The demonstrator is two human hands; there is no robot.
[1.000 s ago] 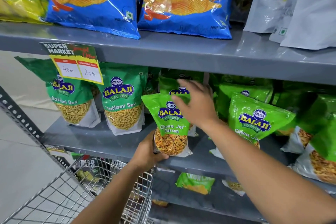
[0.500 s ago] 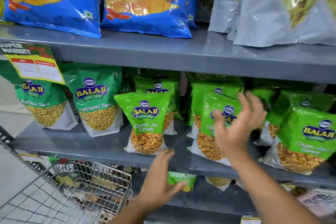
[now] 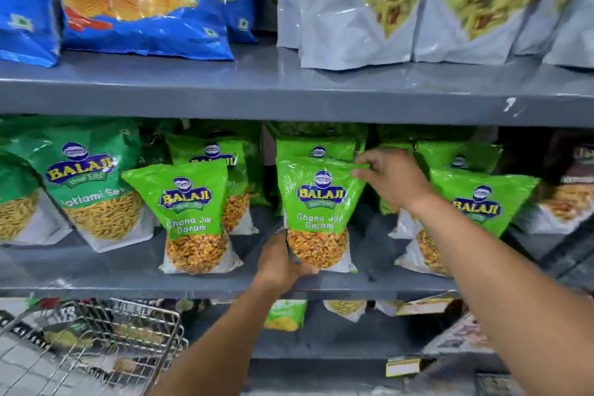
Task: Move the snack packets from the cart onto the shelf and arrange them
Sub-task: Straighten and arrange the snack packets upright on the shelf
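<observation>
Both hands grasp one green packet [image 3: 318, 212] on the shelf [image 3: 128, 280]: left hand [image 3: 283, 262] at its bottom, right hand [image 3: 390, 180] pinching its top.

packets [image 3: 316, 215] on middle shelf [image 3: 128, 280] | cart [image 3: 96, 341] below-left | more packets behind

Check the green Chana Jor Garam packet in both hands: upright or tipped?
Upright: the green Chana Jor Garam packet stands on its base on the grey shelf.

green chana jor pkt [image 3: 316, 212] upright, mid shelf [image 3: 128, 280] front
</observation>
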